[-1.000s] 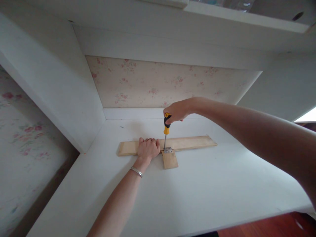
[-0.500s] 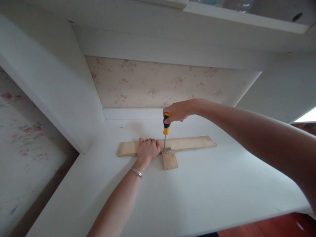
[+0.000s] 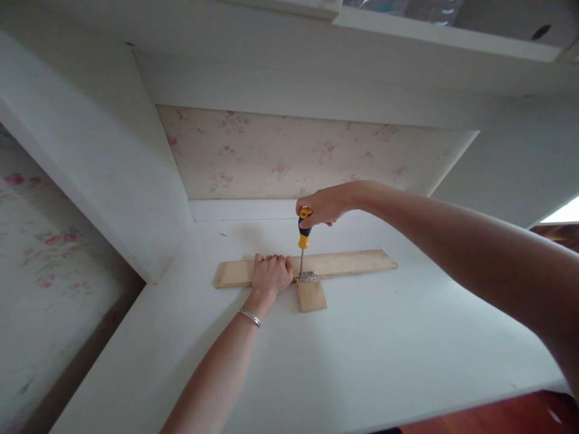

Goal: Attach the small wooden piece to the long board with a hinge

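Nearest me on the white surface, the small wood block lies joined by a metal hinge to the long wooden board beyond. My left hand presses flat, fingers curled over the board. My right hand is closed around the screwdriver, tip on the hinge. Fastening looks midway; I can't see which screws are seated.

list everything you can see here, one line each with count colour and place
long wooden board: 1, pale wood, flat across the desk
small wooden block: 1, pale wood, just in front of the board
hinge: 1, silver, across board and block
screwdriver: 1, yellow and black, upright, tip on the hinge
desk: 1, white
wallpaper: floral, behind the desk
bracelet: 1, silver, left wrist
left hand: pressing on the board
right hand: gripping the screwdriver's handle
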### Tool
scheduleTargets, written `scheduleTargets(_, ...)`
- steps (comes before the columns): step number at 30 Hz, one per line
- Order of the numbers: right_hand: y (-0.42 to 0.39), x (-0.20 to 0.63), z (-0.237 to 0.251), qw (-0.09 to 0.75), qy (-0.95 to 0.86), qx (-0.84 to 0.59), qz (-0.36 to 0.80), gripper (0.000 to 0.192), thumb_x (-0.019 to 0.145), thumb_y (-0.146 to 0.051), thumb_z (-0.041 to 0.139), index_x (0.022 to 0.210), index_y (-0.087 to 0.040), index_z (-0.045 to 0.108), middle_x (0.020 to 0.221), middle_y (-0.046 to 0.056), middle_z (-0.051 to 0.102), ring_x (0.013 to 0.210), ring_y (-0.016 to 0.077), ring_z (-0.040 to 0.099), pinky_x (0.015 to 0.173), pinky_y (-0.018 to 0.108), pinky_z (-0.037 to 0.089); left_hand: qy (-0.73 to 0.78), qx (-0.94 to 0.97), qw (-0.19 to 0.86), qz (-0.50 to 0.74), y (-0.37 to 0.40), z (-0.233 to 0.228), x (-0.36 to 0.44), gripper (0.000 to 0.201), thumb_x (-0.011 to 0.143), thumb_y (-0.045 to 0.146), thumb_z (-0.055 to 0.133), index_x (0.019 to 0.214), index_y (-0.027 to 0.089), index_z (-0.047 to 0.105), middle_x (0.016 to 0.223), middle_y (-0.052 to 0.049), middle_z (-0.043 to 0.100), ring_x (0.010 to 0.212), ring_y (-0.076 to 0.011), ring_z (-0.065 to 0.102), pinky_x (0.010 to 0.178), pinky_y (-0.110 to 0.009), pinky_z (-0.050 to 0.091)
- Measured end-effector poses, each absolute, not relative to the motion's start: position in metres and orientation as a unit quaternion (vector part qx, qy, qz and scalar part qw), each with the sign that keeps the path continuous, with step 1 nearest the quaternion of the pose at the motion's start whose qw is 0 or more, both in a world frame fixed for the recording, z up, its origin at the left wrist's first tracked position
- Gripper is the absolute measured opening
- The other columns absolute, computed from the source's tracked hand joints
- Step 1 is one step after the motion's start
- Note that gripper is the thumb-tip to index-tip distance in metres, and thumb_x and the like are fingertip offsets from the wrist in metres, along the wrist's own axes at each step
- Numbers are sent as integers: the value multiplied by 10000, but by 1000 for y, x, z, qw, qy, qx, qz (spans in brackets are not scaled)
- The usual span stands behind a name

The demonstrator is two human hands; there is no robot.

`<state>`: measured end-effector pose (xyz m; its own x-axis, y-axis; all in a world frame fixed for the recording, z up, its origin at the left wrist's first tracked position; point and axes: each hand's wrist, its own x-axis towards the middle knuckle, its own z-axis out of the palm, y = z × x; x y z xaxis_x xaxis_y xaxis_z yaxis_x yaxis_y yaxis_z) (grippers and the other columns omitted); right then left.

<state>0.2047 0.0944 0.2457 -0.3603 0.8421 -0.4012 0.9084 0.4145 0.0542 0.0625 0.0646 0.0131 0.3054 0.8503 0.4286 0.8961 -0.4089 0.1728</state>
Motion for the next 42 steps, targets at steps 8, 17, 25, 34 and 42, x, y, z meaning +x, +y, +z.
scheduleTargets(8, 109, 204, 227, 155, 806, 569, 41, 758, 658, -830, 383, 710, -130, 668, 618, 123, 587, 590, 217, 545, 565, 325, 334, -547, -804, 54, -228, 63, 14, 62, 533, 943, 343, 229, 774, 110, 677, 787, -145, 685, 731, -247, 620, 844, -455, 247)
scheduleTargets(17, 100, 211, 223, 110, 829, 544, -60, 543, 692, -656, 531, 901, -164, 627, 630, 51, 627, 478, 144, 523, 513, 274, 326, -572, -800, 4, -178, 77, 28, 50, 611, 951, 404, 153, 816, 143, 690, 857, -127, 697, 781, -228, 637, 810, -401, 353)
scheduleTargets(25, 107, 214, 221, -43, 812, 582, 22, 318, 685, -486, 551, 777, -197, 645, 732, 55, 625, 646, 170, 518, 532, 267, 297, -639, -768, 44, -32, 165, 47, -71, 396, 898, 277, 289, 1010, 178, 657, 1053, -116, 655, 959, -233, 614, 793, -327, 448)
scheduleTargets(34, 67, 256, 202, -238, 714, 652, -91, 330, 692, -506, 588, 771, -189, 635, 622, -1, 566, 544, 111, 458, 495, 246, 293, -616, -787, 25, 0, 216, 27, -108, 378, 846, 161, 394, 1178, 199, 571, 1219, -89, 548, 1043, -181, 575, 885, -265, 426)
scheduleTargets(42, -13, 325, 136, -408, 541, 645, -355, 328, 779, -477, 576, 803, -151, 589, 455, -37, 429, 423, 87, 356, 438, 250, 258, -647, -762, -6, 0, 235, 23, -102, 266, 785, 119, 439, 950, 134, 648, 1055, -155, 621, 1004, -241, 578, 851, -323, 423)
